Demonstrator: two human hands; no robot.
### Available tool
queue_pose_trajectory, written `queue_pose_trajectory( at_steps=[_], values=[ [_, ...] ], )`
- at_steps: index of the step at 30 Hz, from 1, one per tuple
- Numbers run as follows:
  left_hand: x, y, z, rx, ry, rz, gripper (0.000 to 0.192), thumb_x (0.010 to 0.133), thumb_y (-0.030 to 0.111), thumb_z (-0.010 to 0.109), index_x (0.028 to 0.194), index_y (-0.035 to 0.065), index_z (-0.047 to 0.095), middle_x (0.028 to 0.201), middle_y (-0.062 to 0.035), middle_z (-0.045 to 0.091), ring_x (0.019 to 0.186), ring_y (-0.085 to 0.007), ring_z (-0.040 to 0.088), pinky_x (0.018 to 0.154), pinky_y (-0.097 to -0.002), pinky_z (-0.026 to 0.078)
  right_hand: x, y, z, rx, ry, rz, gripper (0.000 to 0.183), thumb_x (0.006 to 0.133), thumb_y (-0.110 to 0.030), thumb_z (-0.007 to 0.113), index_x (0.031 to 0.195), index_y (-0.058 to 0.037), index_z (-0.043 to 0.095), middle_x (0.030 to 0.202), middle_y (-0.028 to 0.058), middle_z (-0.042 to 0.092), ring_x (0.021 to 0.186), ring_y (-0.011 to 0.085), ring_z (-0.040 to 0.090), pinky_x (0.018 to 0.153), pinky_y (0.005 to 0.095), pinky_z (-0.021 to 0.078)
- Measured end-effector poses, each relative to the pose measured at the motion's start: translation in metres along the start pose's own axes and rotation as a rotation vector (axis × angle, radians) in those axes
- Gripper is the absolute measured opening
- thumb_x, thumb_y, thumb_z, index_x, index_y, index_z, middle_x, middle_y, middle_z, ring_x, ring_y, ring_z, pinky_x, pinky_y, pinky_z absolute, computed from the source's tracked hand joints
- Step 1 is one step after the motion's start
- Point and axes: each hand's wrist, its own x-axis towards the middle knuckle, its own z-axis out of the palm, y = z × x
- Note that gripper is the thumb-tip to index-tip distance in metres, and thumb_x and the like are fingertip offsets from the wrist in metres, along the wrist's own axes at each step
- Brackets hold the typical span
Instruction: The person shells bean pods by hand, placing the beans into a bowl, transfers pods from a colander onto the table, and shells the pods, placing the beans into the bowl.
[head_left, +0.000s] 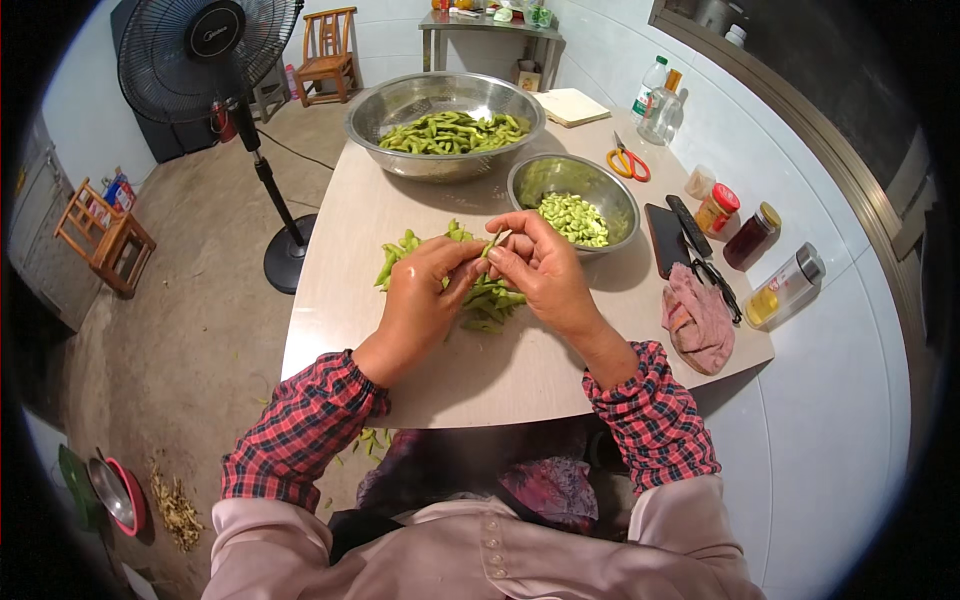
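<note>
Between the fingertips of both hands is a green bean pod (491, 244), held above the table. My left hand (431, 289) pinches its lower end, and my right hand (541, 270) touches it with thumb and fingers. Beneath them a pile of green pods (491, 300) lies on the pale table (450, 382). Just behind my right hand stands a steel bowl (628, 217) with shelled green beans (574, 217) in it. Farther back, a large perforated steel basin (442, 166) holds many unopened pods (454, 133).
Orange-handled scissors (630, 163), a notebook (571, 106) and bottles (660, 112) stand or lie at the back right. Along the right edge are a phone (667, 240), a remote control (688, 225), jars (752, 236), a glass flask (784, 289) and a pink cloth (699, 319). A standing fan (262, 172) is left of the table.
</note>
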Motion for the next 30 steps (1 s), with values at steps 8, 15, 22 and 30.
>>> queue_pose_trajectory(
  at_steps=[8, 15, 22, 30],
  values=[
    [-0.004, -0.005, 0.007, 0.130, 0.160, 0.202, 0.017, 0.081, 0.002, 0.074, 0.098, 0.0019, 0.071, 0.081, -0.0121, 0.065, 0.073, -0.0289, 0.062, 0.064, -0.0379, 0.050, -0.001, 0.001, 0.000, 0.006, 0.009, 0.015, 0.025, 0.093, 0.002, 0.052, 0.117, -0.0009, 0.047, 0.081, 0.0014, 0.056, 0.069, 0.0044, 0.050, 0.058, 0.0184, 0.0390],
    [-0.004, -0.003, 0.005, 0.271, 0.169, 0.286, 0.015, 0.078, 0.005, 0.076, 0.092, 0.0027, 0.070, 0.073, -0.0106, 0.060, 0.068, -0.0286, 0.059, 0.059, -0.0395, 0.048, -0.001, 0.003, 0.000, -0.001, -0.014, 0.012, 0.029, 0.091, 0.003, 0.053, 0.119, -0.0011, 0.045, 0.081, 0.0000, 0.052, 0.070, 0.0049, 0.050, 0.059, 0.0191, 0.0393],
    [-0.005, -0.005, 0.007, 0.401, 0.135, 0.427, 0.021, 0.079, 0.003, 0.072, 0.099, 0.0023, 0.066, 0.069, -0.0095, 0.054, 0.066, -0.0270, 0.056, 0.057, -0.0392, 0.046, -0.003, 0.001, 0.008, 0.100, 0.066, 0.037, 0.035, 0.086, 0.007, 0.051, 0.119, 0.0018, 0.042, 0.082, 0.0015, 0.056, 0.072, 0.0047, 0.050, 0.064, 0.0199, 0.0408],
    [-0.005, 0.003, 0.010, 0.399, 0.148, 0.409, 0.020, 0.081, 0.002, 0.070, 0.100, 0.0015, 0.065, 0.069, -0.0101, 0.053, 0.067, -0.0278, 0.056, 0.058, -0.0399, 0.046, -0.006, 0.006, 0.010, 0.207, 0.143, 0.025, 0.033, 0.086, 0.005, 0.052, 0.118, -0.0006, 0.045, 0.083, 0.0018, 0.058, 0.072, 0.0057, 0.052, 0.066, 0.0191, 0.0415]
  ],
)
